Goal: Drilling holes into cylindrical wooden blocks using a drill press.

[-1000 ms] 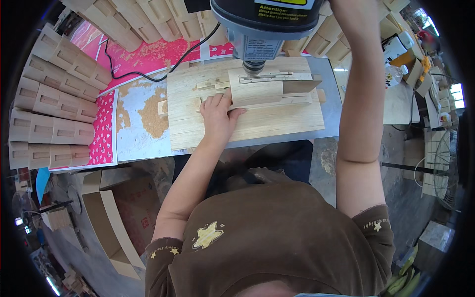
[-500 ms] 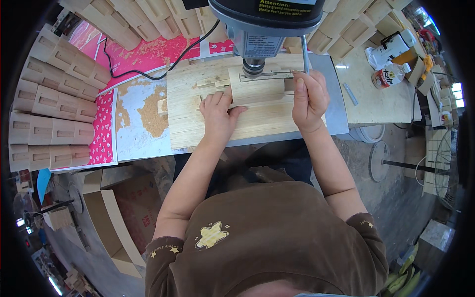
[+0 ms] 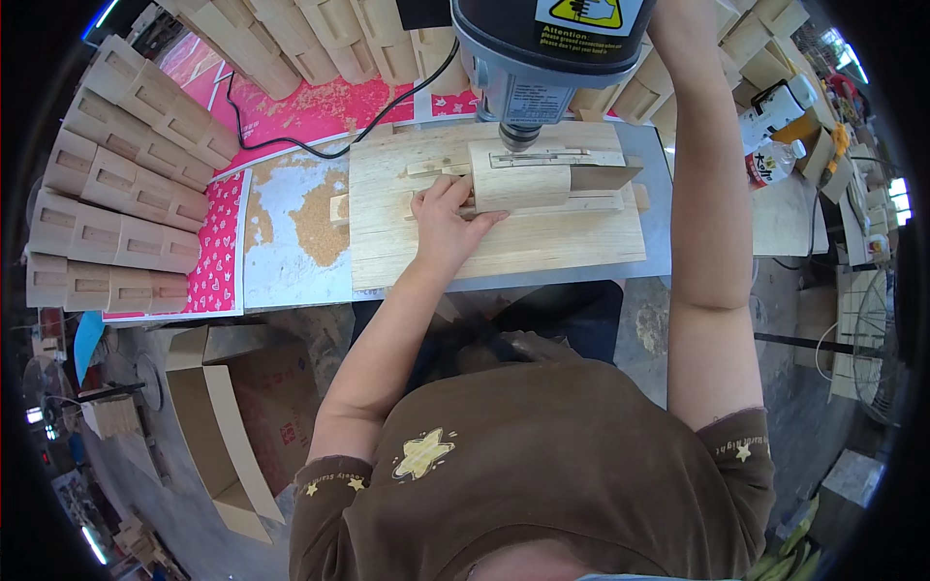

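Note:
A pale curved wooden block (image 3: 523, 184) lies in a wooden jig on a flat board (image 3: 504, 242), beneath the chuck (image 3: 519, 136) of a drill press (image 3: 523, 82). My left hand (image 3: 450, 218) grips the block's left end, its fingers bent at the end and its thumb along the near side. Along the block's top runs a narrow metal-edged strip (image 3: 542, 158). My right arm stretches far forward past the machine's right side. My right hand (image 3: 683, 34) is at the top edge near stacked wooden blocks (image 3: 746, 53); its fingers are out of sight.
Rows of slotted wooden blocks (image 3: 126, 198) stand at left and along the back. A black cable (image 3: 320, 153) crosses the pink sheet. Sawdust (image 3: 320, 228) lies left of the board. Bottles (image 3: 772, 163) stand at right. An open carton (image 3: 228, 426) sits on the floor.
My right hand has left the block's right side and the metal lever, moving up and forward to the top edge. My left hand stays at the block. The whole view has shifted slightly.

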### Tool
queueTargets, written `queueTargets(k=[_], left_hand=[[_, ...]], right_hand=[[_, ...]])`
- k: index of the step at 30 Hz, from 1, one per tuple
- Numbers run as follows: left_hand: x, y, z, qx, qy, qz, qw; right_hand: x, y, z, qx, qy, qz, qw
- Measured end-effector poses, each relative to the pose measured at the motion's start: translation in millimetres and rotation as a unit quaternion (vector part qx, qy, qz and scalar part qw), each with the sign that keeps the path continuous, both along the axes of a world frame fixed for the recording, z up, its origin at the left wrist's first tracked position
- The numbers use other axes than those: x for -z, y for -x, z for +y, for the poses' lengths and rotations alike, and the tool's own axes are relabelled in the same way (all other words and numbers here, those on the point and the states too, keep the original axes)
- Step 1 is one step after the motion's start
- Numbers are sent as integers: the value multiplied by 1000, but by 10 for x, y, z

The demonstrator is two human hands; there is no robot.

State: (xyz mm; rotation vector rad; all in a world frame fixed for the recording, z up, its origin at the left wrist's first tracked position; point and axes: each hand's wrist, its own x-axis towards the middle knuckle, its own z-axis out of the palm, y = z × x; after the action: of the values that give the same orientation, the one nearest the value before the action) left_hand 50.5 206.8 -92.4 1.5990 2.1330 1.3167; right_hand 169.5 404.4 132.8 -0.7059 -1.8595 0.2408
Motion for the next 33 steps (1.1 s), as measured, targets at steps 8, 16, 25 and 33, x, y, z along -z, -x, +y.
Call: queueTargets(k=[8, 16, 25, 33], left_hand=[[24, 140, -47, 42, -41, -70, 996], [-270, 668, -795, 34, -50, -83, 995], [-586, 626, -821, -123, 90, -505, 849], [-478, 228, -386, -65, 101, -524, 843]], right_hand=[[1450, -629, -553, -114, -7, -188, 976], [1594, -755, -695, -67, 26, -339, 938], [1573, -748, -859, -108, 27, -327, 938], [1613, -651, -930, -104, 8, -313, 944]])
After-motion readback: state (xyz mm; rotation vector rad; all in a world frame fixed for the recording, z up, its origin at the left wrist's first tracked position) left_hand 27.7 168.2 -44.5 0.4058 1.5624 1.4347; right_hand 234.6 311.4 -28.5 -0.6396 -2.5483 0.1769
